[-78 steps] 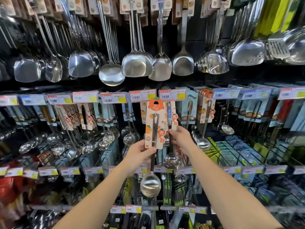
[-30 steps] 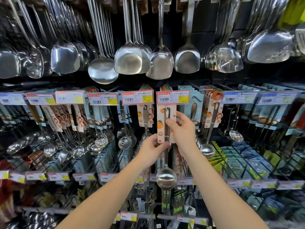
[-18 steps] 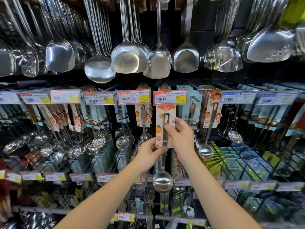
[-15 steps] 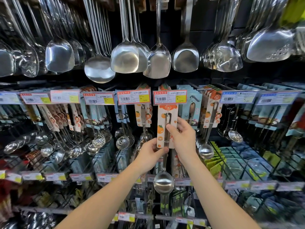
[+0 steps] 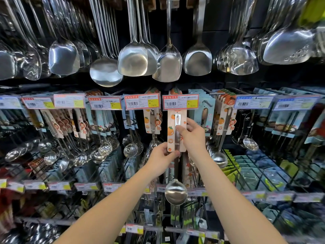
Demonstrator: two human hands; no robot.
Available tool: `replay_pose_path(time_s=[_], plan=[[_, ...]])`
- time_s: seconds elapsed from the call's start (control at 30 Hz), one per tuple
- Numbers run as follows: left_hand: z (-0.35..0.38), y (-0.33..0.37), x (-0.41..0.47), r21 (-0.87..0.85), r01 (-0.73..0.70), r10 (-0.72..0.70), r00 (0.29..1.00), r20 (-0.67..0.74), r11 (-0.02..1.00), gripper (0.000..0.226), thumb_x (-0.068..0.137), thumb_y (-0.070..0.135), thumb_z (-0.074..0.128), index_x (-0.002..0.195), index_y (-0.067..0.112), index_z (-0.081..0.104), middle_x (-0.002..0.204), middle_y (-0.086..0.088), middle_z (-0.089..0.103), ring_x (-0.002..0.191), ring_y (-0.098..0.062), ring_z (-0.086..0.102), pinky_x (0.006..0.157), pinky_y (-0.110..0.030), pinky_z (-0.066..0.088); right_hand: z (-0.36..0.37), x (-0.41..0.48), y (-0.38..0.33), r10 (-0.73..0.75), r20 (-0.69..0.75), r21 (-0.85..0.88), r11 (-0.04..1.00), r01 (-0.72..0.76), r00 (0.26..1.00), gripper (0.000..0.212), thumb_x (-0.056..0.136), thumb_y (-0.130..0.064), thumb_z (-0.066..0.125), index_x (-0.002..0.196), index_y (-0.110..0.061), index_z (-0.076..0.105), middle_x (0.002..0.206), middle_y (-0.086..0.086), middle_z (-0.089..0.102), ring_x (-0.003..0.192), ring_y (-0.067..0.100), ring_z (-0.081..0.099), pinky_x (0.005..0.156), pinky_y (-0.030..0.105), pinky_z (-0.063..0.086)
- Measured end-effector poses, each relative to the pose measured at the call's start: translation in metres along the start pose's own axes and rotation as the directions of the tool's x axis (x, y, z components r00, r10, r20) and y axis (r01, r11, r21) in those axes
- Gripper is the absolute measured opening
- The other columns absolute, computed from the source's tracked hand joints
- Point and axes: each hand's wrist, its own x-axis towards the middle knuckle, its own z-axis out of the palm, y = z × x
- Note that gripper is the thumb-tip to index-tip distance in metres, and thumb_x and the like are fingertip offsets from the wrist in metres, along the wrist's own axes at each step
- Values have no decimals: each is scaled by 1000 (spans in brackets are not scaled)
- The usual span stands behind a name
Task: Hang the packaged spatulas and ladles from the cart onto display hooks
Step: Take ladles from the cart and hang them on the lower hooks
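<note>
A packaged ladle (image 5: 176, 191) with an orange-print backing card (image 5: 171, 131) hangs straight down at the centre of the display. The card's top is hidden behind a red-edged price tag (image 5: 180, 102), so whether it sits on the hook cannot be told. My left hand (image 5: 161, 160) pinches the card's bottom edge and the ladle's handle. My right hand (image 5: 192, 136) grips the card's right side, thumb across the handle. The steel bowl hangs below both hands.
Large steel spatulas (image 5: 137, 62) and ladles hang in a row overhead. Carded skimmers (image 5: 130, 150) and ladles fill the hooks to the left and right. A lower rail of price tags (image 5: 86, 186) runs behind my forearms. Wire racks (image 5: 255, 171) with green and blue packs stand at the right.
Both hands have raised the carded ladle, and its top has gone from below the price tags to behind the centre tag. The view has shifted slightly upward.
</note>
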Motion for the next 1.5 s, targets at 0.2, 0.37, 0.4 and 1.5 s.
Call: replay_pose_path(time_s=[0.2,0.37,0.4,1.5], plan=[[-1,4,33,52,76,-74,996,-49,996,28,95,6,68,122,10,62,112,-13,74,100,-26,72,87,-47,63,10,36,0,23,-39,-164,986,-29,999,23,92,-23,70,114,-27,72,89,-5,68,89,22,66,82,37,53],[-2,4,56,38,174,-171,982,-77,984,46,92,7,73,132,7,52,105,-12,73,93,-23,70,90,-40,58,12,63,4,46,-42,-365,929,-58,998,30,92,-34,69,118,-20,71,98,1,72,102,28,67,88,36,49],[-2,6,57,53,179,-175,982,-77,982,50,93,8,73,136,6,49,104,-9,72,92,-19,68,86,-34,55,12,66,6,47,-36,-407,912,-57,998,34,93,-37,68,121,-19,70,107,5,74,106,30,67,89,35,48],[228,85,-95,581,-766,266,641,720,276,58,100,50,48,147,17,48,143,-10,57,127,-32,58,104,-44,49,-290,-235,-4,125,-471,-859,162,-486,874,35,101,-22,53,134,-13,56,128,10,62,104,30,65,76,41,58]])
